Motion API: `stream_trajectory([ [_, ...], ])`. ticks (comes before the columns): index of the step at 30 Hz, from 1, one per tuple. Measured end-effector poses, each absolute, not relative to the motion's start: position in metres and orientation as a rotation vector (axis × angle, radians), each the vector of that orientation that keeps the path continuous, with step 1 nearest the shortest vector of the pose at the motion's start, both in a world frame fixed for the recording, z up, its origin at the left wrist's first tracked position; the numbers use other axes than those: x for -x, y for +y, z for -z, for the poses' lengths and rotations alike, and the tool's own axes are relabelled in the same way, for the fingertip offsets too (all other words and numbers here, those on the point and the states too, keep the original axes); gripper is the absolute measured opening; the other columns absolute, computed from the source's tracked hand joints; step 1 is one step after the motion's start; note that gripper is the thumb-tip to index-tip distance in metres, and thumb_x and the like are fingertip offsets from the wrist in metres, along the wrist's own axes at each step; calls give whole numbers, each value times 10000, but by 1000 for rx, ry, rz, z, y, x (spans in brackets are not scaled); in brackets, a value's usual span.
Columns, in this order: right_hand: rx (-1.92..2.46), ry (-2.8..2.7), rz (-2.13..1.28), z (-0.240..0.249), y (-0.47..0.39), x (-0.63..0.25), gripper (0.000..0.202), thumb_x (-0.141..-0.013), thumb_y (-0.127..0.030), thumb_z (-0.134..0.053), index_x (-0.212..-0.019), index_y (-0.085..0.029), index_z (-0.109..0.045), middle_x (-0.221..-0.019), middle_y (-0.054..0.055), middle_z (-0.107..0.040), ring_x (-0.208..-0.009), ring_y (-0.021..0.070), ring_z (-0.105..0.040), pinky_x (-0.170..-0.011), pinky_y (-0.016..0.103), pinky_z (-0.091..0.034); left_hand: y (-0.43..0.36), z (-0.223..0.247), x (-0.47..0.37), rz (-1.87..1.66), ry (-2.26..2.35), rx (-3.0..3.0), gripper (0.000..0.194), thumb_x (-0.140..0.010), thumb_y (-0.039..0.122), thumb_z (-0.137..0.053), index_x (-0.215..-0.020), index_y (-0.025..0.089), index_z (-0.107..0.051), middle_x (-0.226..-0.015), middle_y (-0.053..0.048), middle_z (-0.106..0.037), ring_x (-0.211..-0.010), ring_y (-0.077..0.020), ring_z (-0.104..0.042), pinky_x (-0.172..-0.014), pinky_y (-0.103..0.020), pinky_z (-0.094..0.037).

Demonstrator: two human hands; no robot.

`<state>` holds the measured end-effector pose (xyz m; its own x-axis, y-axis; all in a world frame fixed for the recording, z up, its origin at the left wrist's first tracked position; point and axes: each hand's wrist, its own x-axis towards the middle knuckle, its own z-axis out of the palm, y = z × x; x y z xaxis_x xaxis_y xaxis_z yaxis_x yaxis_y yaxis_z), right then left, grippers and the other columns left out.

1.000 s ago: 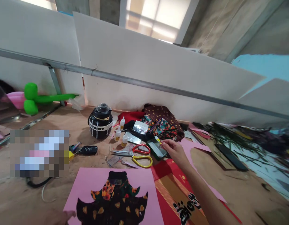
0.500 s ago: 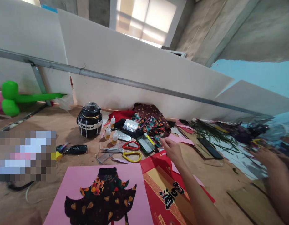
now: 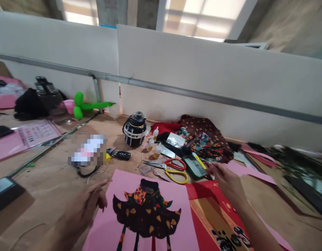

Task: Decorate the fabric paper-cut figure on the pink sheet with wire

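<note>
My left hand (image 3: 89,204) is at the left edge of a pink sheet (image 3: 102,223), forefinger stretched out and the other fingers loosely bent, holding nothing I can see. On that sheet lies a pagoda-shaped fabric collage (image 3: 146,211) in dark patterned cloth with strips below. My right hand (image 3: 225,176) reaches over a red and gold paper bag (image 3: 202,195), its fingertips pinched together beside a green-framed case (image 3: 194,167) and a yellow pen-like tool (image 3: 199,160). Whatever is between those fingertips is too small to make out. Scissors (image 3: 174,169) with red and yellow handles lie above the sheet.
Several small glue bottles (image 3: 157,150), a black jug (image 3: 135,130) and a car key (image 3: 121,155) stand or lie behind the sheet. Patterned cloth (image 3: 208,136) is heaped against the white partition (image 3: 202,62). A green balloon (image 3: 93,105) lies left, a dark phone-like slab (image 3: 306,195) right.
The view has swung left, so the table things appear further right. My left hand has come into clear view at the sheet's edge. Another person's hands at the right are out of view.
</note>
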<state>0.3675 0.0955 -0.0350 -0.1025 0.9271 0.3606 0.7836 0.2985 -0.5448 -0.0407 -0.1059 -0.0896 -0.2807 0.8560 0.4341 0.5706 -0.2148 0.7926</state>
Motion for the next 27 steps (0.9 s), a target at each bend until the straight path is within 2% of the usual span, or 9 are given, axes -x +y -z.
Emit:
stream_trajectory([
  [2,1543,-1970,-397,34,92,-354,351,-822,-546,-439,-787,-236,-599,-552,21,-637,-512,201,-609,-536,295,-462,-99,75,37,-1467,1719,-1746,247,-955,234,-342,-1031,219,-578,-493,80,-546,-440,-81,-542,-485,-176,-449],
  [4,1524,-2052,-475,35,86,-336,378,-819,-575,-442,-705,-242,-580,-500,7,-605,-469,185,-578,-499,282,-438,-99,67,33,-1457,1731,-1738,244,-945,227,-344,-944,207,-587,-460,81,-525,-411,-81,-527,-464,-172,-430],
  [7,1392,-2263,-552,40,75,-305,388,-818,-585,-459,-707,-241,-600,-626,39,-650,-574,198,-591,-537,294,-437,-103,67,33,-1415,1758,-1708,235,-931,229,-368,-910,201,-601,-471,70,-540,-419,-87,-536,-458,-171,-423],
  [11,1241,-2463,-476,54,66,-261,261,-838,-483,-514,-831,-247,-627,-892,79,-660,-804,241,-600,-696,341,-449,-104,74,37,-1387,1725,-1737,233,-922,219,-386,-956,211,-616,-491,67,-544,-435,-88,-538,-468,-168,-420],
  [15,1216,-2456,-476,71,71,-234,229,-794,-438,-566,-694,-234,-592,-799,80,-618,-793,271,-565,-718,384,-424,-99,76,39,-1374,1664,-1772,246,-930,241,-387,-993,214,-624,-490,61,-541,-438,-88,-534,-505,-179,-435],
  [17,1212,-2324,-603,77,79,-231,264,-786,-457,-555,-647,-233,-557,-742,77,-608,-763,271,-561,-721,398,-424,-96,74,39,-1361,1639,-1752,281,-942,285,-367,-977,204,-633,-475,51,-540,-429,-93,-528,-519,-194,-445],
  [21,1188,-2084,-930,72,93,-238,342,-839,-557,-446,-772,-232,-530,-726,65,-646,-693,237,-610,-642,361,-473,-91,66,32,-1282,1600,-1520,363,-959,387,-320,-935,183,-618,-466,37,-554,-428,-97,-535,-522,-203,-446],
  [24,1159,-1614,-1452,58,87,-237,385,-746,-612,-578,-814,-238,-519,-620,9,-625,-560,185,-590,-545,299,-466,-87,55,25,-1197,1494,-1303,407,-950,459,-305,-912,171,-591,-494,29,-567,-449,-100,-554,-498,-197,-440],
  [27,1149,-1266,-1749,44,72,-224,412,-645,-573,-708,-815,-228,-561,-565,-32,-568,-435,112,-490,-466,247,-415,-78,42,20,-1135,1378,-1276,418,-937,486,-312,-884,164,-573,-555,14,-595,-457,-101,-570,-440,-188,-416],
])
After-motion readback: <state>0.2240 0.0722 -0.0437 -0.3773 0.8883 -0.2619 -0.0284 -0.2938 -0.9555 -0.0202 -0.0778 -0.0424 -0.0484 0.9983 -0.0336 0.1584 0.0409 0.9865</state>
